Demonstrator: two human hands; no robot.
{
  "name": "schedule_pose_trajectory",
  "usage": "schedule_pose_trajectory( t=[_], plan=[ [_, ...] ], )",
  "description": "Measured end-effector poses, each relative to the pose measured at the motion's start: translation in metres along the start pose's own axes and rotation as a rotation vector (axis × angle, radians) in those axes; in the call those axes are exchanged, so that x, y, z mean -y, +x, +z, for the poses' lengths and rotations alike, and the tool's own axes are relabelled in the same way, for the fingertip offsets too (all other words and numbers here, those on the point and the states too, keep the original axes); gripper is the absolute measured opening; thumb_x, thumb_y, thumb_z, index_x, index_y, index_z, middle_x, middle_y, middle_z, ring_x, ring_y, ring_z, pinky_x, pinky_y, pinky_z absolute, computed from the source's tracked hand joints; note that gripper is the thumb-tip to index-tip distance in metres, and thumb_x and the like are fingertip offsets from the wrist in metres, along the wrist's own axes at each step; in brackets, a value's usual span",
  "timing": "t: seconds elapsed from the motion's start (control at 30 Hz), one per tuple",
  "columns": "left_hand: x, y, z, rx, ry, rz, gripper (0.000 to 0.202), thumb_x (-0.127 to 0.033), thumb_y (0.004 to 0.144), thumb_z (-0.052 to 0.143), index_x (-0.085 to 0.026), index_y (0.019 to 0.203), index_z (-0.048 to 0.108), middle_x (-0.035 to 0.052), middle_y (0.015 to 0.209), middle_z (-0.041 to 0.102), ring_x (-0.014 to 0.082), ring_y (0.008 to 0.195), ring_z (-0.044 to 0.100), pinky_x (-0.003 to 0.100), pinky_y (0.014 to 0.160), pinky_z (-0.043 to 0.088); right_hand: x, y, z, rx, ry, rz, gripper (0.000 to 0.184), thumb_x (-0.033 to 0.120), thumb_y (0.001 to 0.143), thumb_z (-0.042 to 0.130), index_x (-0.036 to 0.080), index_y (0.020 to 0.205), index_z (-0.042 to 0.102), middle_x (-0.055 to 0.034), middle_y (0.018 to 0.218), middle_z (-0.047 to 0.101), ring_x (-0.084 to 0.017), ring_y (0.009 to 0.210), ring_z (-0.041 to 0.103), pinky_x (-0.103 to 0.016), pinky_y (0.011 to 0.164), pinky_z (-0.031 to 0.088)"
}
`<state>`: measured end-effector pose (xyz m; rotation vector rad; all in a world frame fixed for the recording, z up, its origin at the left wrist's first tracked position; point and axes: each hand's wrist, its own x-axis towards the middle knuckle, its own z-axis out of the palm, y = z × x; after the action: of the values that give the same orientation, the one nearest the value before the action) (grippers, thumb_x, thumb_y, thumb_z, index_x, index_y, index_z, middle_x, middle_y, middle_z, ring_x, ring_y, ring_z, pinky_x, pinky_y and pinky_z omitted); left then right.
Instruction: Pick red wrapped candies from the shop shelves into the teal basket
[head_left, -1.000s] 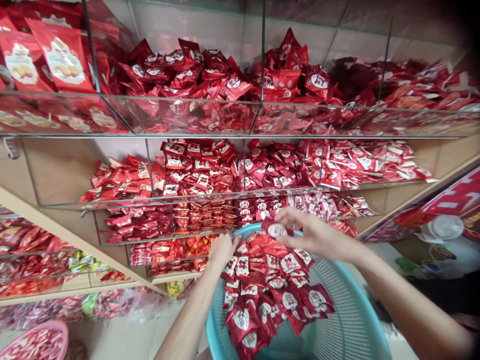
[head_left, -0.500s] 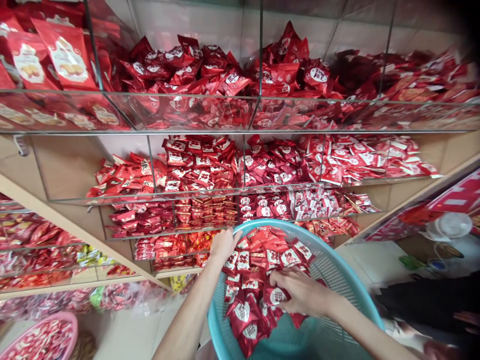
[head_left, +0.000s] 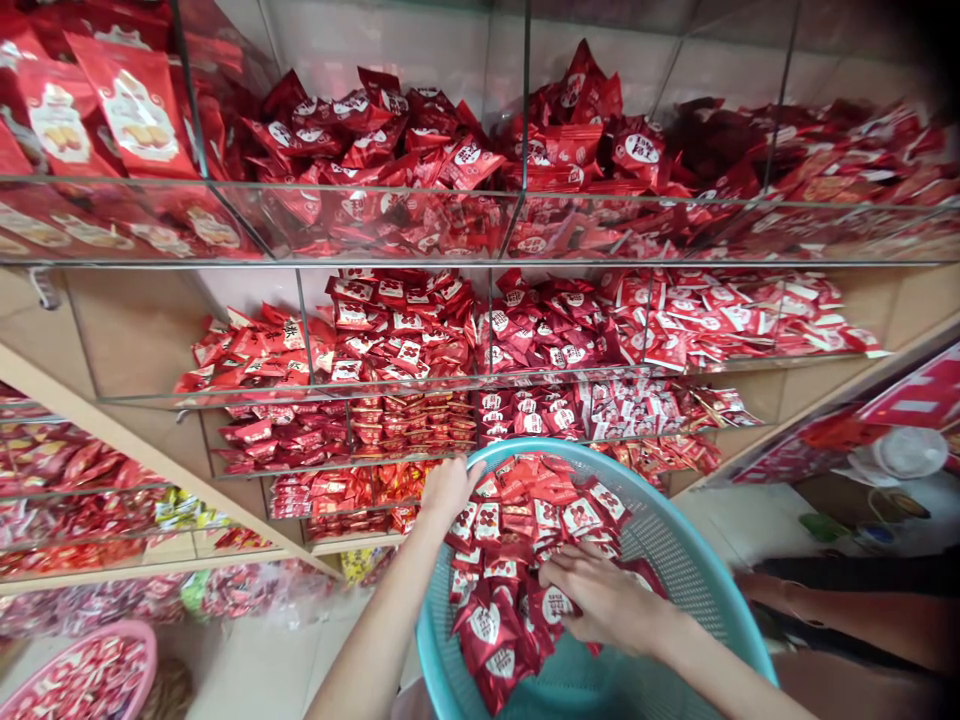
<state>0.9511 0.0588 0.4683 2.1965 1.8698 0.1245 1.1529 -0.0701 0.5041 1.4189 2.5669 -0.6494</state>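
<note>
A turquoise plastic basket (head_left: 705,550) with perforated walls stands in front of me, partly filled with red snack packets (head_left: 517,515). My left hand (head_left: 448,490) is closed over its far left rim. Inside the basket, my right hand (head_left: 600,595) has its fingers curled over a dark red packet (head_left: 555,606) with a white oval label. Its fingertips are partly hidden among the packets. More dark red packets (head_left: 487,630) lie to the left of that hand, and the turquoise basket bottom shows below it.
Shelves with clear dividers and red packets (head_left: 405,330) rise ahead. A wooden shelf side (head_left: 150,450) slants down at left. At lower left stands a pink basket (head_left: 150,650) of small packets. Another person's bare limb (head_left: 847,610) extends close to my basket's right side.
My right hand has shifted slightly downward over the dark red packets. My left hand stays on the rim. Another person's bare limb has come into view at right.
</note>
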Motion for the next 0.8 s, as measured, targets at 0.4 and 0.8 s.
schedule_pose_trajectory(
  t=[0.4, 0.8],
  plan=[
    [-0.002, -0.001, -0.003, 0.02, -0.009, -0.023, 0.059, -0.058, 0.085, 0.018, -0.016, 0.101, 0.056, 0.0121, 0.091, 0.065, 0.0221, 0.088, 0.062, 0.028, 0.072, 0.044, -0.003, 0.004, 0.009, -0.048, 0.021, -0.07, 0.028, 0.016, 0.071, 0.048, 0.023, 0.098, 0.054, -0.0051, 0.101, 0.058, -0.023, 0.102, 0.046, -0.04, 0.094, 0.029],
    [0.002, 0.0, 0.004, -0.051, -0.018, 0.03, 0.058, -0.057, 0.085, 0.016, -0.016, 0.095, 0.056, 0.0121, 0.086, 0.066, 0.0231, 0.081, 0.063, 0.031, 0.068, 0.045, 0.0, 0.005, 0.015, -0.011, 0.054, -0.045, 0.038, 0.017, 0.071, 0.05, 0.025, 0.108, 0.053, -0.0056, 0.109, 0.057, -0.024, 0.11, 0.044, -0.041, 0.099, 0.025]
  ],
)
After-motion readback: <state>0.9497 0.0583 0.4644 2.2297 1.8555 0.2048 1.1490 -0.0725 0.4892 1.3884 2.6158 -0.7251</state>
